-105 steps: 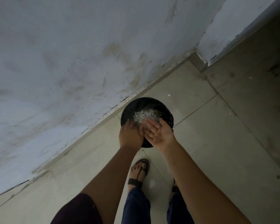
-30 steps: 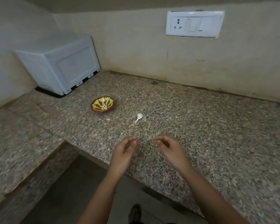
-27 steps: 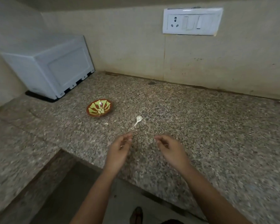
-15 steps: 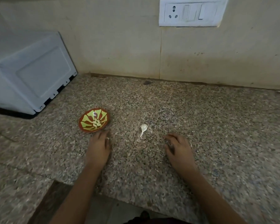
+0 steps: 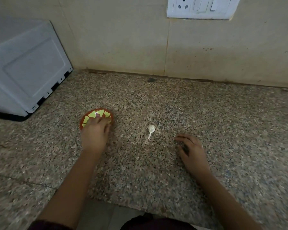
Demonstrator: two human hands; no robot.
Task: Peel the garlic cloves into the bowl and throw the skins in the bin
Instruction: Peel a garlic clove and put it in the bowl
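White and thin-tailed, a single garlic clove (image 5: 151, 129) lies on the speckled granite counter (image 5: 214, 123), roughly midway between the two hands and touching neither. To its left, well apart from it, sits the small bowl (image 5: 99, 113), red-brown with yellow-green patches inside.

The left grip (image 5: 95, 135), a bare hand, reaches forward over the bowl's near rim. Its fingers cover the near half of the inside and the thumb lies at the rim's right edge. The fingers are blurred, so I cannot tell whether they clasp the rim, pinch something small or merely rest there. The bowl's contents are hidden under them.

The right grip (image 5: 192, 151) rests on the counter, near the clove and to its right. It is released: the fingers are loosely curled, the tips are down on the stone, and nothing shows between them.

Further out, a white boxy appliance (image 5: 28, 68) stands on the counter at the far left. A white socket and switch panel (image 5: 200, 7) is fixed to the beige tiled wall (image 5: 123, 39) behind.
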